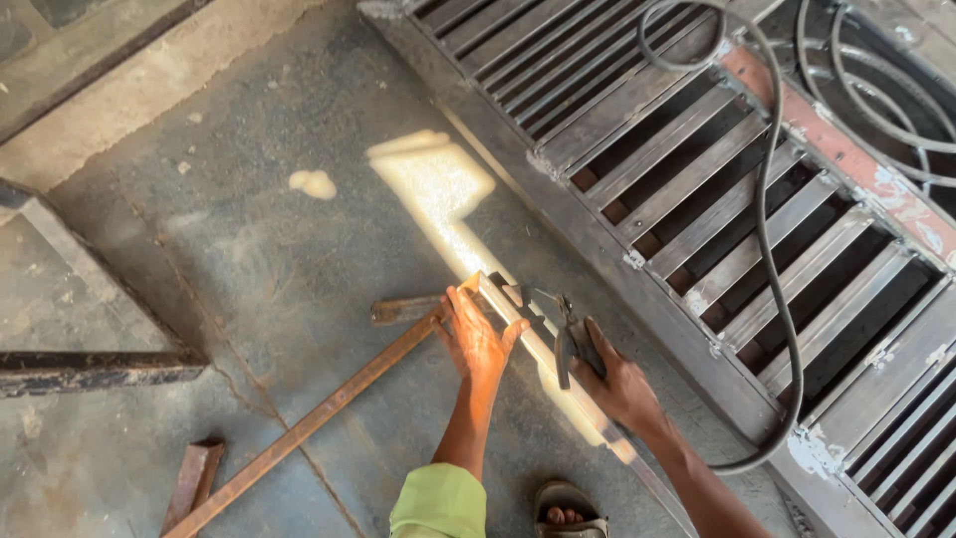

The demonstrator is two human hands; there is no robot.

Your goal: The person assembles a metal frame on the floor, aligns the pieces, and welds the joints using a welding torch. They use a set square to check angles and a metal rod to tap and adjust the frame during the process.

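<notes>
My left hand (479, 337) lies flat with fingers spread on the corner where two steel bars meet on the floor. One long rusty flat bar (299, 433) runs from that corner down to the lower left. The other bar (607, 430) runs from the corner down to the lower right, lit by sun. My right hand (619, 387) grips the handles of a dark locking clamp (564, 337), whose jaws sit on the bar just right of the corner.
A large steel gate with slats (697, 179) lies flat along the right, with a black cable (772, 249) looped over it. A short bar (400, 310) lies behind the corner. Scrap steel pieces (191, 478) and a beam (95, 369) lie at the left. My sandalled foot (564, 508) is at the bottom.
</notes>
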